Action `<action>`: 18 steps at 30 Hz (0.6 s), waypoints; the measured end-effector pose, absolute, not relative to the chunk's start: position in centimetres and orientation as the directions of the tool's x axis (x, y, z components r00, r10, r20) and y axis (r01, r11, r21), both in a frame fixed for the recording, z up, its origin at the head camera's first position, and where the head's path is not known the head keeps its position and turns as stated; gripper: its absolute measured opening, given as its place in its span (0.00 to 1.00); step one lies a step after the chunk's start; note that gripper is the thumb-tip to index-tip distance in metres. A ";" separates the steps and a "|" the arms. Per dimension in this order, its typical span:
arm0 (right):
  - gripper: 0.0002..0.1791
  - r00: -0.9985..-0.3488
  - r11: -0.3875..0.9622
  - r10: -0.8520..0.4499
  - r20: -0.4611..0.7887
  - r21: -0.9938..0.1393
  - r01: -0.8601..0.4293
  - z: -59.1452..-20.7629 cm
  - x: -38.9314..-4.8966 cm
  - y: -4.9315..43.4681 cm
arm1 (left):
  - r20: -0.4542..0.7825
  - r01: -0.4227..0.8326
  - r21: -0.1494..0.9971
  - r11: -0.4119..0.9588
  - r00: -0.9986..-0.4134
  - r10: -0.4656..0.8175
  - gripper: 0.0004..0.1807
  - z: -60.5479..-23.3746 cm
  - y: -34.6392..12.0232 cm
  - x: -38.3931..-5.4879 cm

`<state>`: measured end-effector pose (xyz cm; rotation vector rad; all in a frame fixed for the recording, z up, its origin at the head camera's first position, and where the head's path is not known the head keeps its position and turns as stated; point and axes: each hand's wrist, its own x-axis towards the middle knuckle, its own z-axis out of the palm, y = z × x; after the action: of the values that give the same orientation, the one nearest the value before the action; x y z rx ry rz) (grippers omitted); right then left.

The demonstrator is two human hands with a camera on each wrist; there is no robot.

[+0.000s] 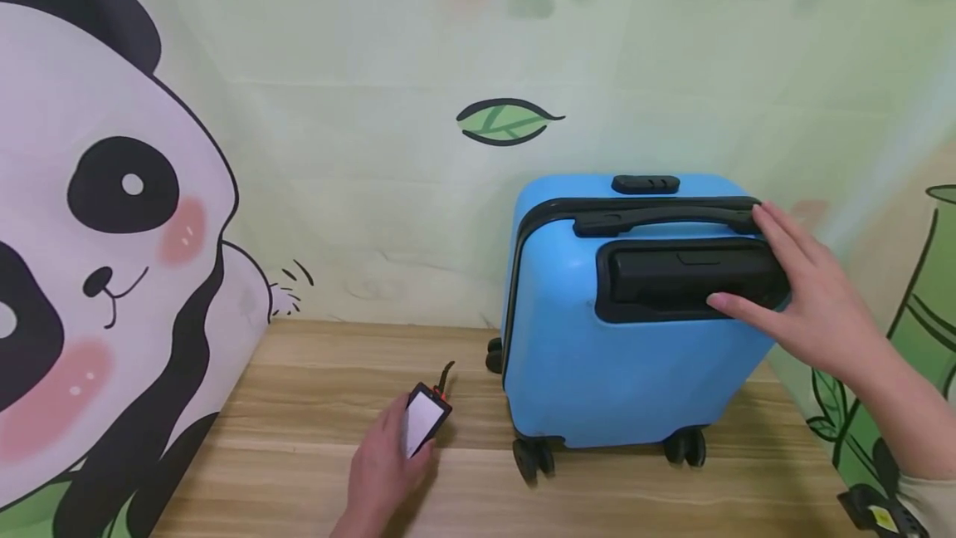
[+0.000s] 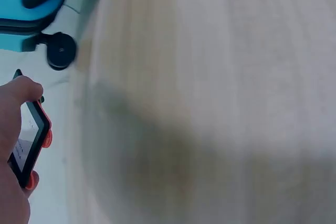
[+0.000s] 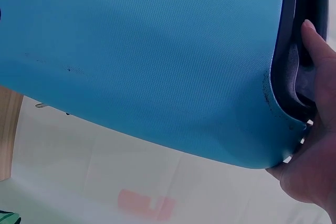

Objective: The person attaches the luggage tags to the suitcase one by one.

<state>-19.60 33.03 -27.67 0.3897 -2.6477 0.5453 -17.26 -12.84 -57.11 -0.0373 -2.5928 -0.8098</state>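
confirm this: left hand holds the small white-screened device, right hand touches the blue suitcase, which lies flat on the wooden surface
The blue suitcase isn't lying flat: the head view shows it standing on its wheels on the wooden surface. The left hand does hold the device; the right hand touches the suitcase.

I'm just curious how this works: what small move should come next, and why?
Perhaps ease the left hand, holding the small black item, toward the handle: the item is apart from the suitcase, while the right hand spans its top corner by the handle's end and could steady it.
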 end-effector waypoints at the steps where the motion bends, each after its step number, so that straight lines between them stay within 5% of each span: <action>1: 0.59 -0.877 0.884 -0.187 0.443 -0.313 -0.347 -27.6 -19.6 33.0 | 0.439 0.177 0.531 0.828 -0.894 -0.091 0.46 -56.6 -12.9 -17.3; 11: 0.58 -0.871 0.886 -0.189 0.454 -0.305 -0.351 -27.4 -19.5 32.9 | 0.628 0.338 0.509 0.792 -0.774 -0.073 0.46 -51.1 -12.5 -17.0; 18: 0.54 -0.873 0.880 -0.188 0.451 -0.317 -0.353 -27.7 -19.4 32.9 | 0.662 0.385 0.527 0.758 -0.745 -0.081 0.46 -47.6 -11.0 -16.1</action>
<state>-19.43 32.91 -27.74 0.3972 -2.6361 0.5524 -16.09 -10.97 -47.55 -0.2262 -2.2611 -0.8749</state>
